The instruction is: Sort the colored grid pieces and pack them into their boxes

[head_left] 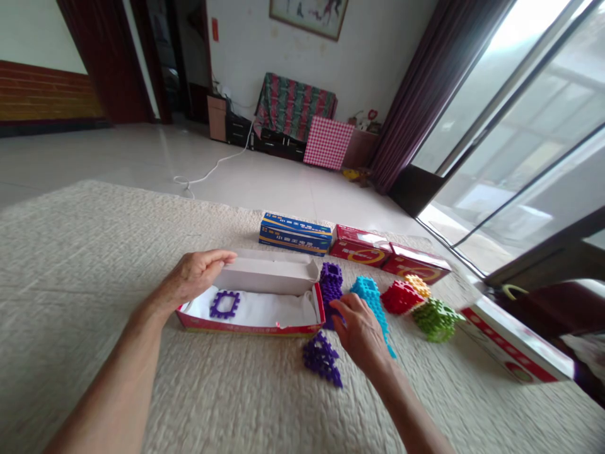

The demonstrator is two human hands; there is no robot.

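Observation:
An open box (pixel 255 328) with a red rim and white lining lies before me, its lid raised at the back. One purple square frame (pixel 225 304) lies inside at the left. My left hand (pixel 201 272) is at the box's left end, fingers together at the lid's edge. My right hand (pixel 357 325) is just right of the box, fingers curled at a stack of purple pieces (pixel 331 280); its fingertips touch a purple piece. Nearer me lies a loose purple pile (pixel 322 357). Light blue pieces (pixel 371 293) stand behind my right hand.
Red pieces (pixel 401 297), yellow pieces (pixel 417 285) and green pieces (pixel 435 320) lie to the right. Blue boxes (pixel 295 234) and red boxes (pixel 362 246) stand behind. A white and red box (pixel 517 340) is at the far right, all on a beige cover (pixel 94 284).

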